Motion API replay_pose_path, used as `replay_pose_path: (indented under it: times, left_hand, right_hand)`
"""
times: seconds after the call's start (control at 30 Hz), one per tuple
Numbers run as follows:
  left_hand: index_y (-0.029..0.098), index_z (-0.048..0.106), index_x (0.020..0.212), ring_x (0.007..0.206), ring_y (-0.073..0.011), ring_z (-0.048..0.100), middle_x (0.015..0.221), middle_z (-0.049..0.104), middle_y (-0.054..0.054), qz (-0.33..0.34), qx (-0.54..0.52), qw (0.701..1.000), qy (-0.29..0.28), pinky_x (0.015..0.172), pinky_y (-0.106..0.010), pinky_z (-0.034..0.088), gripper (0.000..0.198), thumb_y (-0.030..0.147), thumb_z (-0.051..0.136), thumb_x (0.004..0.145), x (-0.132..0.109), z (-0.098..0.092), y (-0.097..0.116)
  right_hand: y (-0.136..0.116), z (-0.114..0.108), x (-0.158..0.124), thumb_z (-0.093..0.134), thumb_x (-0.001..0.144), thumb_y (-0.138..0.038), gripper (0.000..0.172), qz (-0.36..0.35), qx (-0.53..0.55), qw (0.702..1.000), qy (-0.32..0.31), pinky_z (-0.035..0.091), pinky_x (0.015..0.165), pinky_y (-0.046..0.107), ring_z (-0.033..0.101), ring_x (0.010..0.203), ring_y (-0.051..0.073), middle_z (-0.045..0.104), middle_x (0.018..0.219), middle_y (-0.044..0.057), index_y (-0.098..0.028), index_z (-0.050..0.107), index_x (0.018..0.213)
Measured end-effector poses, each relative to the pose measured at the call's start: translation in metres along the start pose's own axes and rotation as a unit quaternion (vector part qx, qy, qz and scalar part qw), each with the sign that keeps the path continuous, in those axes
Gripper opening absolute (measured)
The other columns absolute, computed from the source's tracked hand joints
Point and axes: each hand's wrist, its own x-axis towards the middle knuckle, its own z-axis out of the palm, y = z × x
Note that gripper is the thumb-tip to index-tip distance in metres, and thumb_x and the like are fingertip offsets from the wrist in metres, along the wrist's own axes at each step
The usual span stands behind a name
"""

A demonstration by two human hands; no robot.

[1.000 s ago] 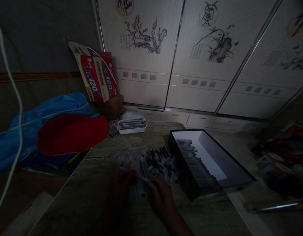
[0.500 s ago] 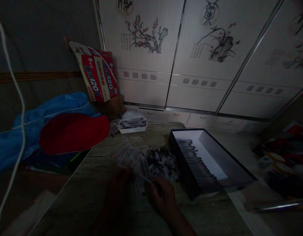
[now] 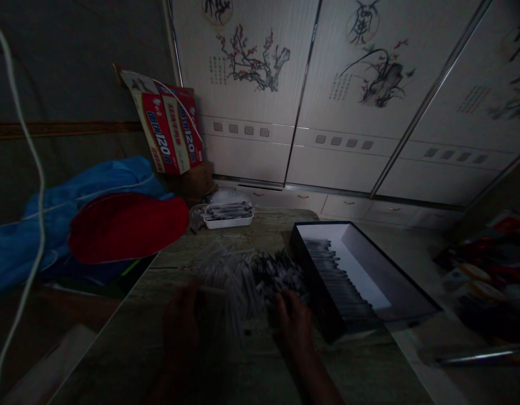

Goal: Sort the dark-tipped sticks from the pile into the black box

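Observation:
A loose pile of thin pale sticks with dark ends (image 3: 251, 273) lies in the middle of the dim table (image 3: 158, 337). My left hand (image 3: 181, 315) sits at the pile's near left edge, and a pale stick seems to run from its fingers. My right hand (image 3: 293, 318) rests on the pile's near right side, beside the black box (image 3: 394, 281). Both hands are dark and blurred, so their fingers are hard to read. The black box has a white inside and holds a row of the same sticks (image 3: 331, 270) along its left wall.
A small white tray of sticks (image 3: 226, 215) stands at the table's far edge. A red cushion (image 3: 125, 225) on blue cloth (image 3: 53, 219) lies left, with a red and white carton (image 3: 169, 132) behind. A white cable (image 3: 30, 185) hangs at far left. Colourful clutter (image 3: 487, 270) lies right.
My hands have moved apart: the left one slid left along the pile's edge, the right one went right and forward toward the black box. The stick held between both hands is no longer bridging them.

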Motion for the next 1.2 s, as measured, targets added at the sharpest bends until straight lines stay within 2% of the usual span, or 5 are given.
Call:
replay_pose_path:
  times: [0.37,0.57,0.8,1.0,1.2]
  left_hand:
    - [0.018,0.059,0.069,0.053,-0.0139,0.049,0.056,0.054,0.004,0.012,0.027,0.998,-0.051,0.051,-0.025,0.039,0.045,0.063,0.053,0.071,-0.012,0.010,0.003]
    - [0.019,0.058,0.068,0.054,-0.0136,0.051,0.058,0.058,0.003,0.020,0.049,0.994,-0.092,0.052,-0.023,0.040,0.038,0.056,0.053,0.073,-0.014,0.014,0.000]
    - [0.019,0.060,0.067,0.059,-0.0158,0.057,0.061,0.061,0.001,0.061,0.101,0.983,-0.144,0.057,-0.024,0.043,0.039,0.056,0.053,0.073,-0.017,0.017,0.008]
    - [0.018,0.060,0.063,0.058,-0.0151,0.058,0.059,0.062,0.001,0.149,0.212,0.942,-0.213,0.055,-0.023,0.040,0.040,0.054,0.050,0.076,-0.003,0.043,0.023]
    - [0.019,0.062,0.065,0.064,-0.0164,0.063,0.067,0.068,-0.003,0.183,0.298,0.916,-0.198,0.060,-0.024,0.041,0.032,0.046,0.050,0.078,0.018,0.070,0.018]
  right_hand:
    - [0.020,-0.012,0.009,0.039,0.090,-0.041,0.043,0.062,-0.057,0.994,0.074,0.051,0.073,0.033,0.069,0.081,0.026,0.073,0.091,0.017,-0.010,0.068,0.097]
    - [0.023,-0.013,0.012,0.037,0.091,-0.042,0.051,0.107,-0.066,0.990,0.070,0.050,0.080,0.037,0.067,0.096,0.029,0.068,0.110,0.021,-0.005,0.057,0.120]
    - [0.016,-0.018,0.009,0.037,0.091,-0.045,0.045,0.091,-0.043,0.990,0.099,0.051,0.075,0.033,0.068,0.087,0.026,0.072,0.097,0.017,-0.011,0.063,0.105]
    - [0.014,-0.014,0.006,0.037,0.093,-0.040,0.039,0.060,-0.036,0.994,0.090,0.050,0.073,0.031,0.068,0.084,0.024,0.072,0.095,0.014,-0.013,0.063,0.102]
    - [0.010,-0.012,0.004,0.035,0.094,-0.036,0.038,0.025,-0.044,0.995,0.086,0.050,0.070,0.030,0.069,0.079,0.023,0.072,0.090,0.014,-0.012,0.064,0.099]
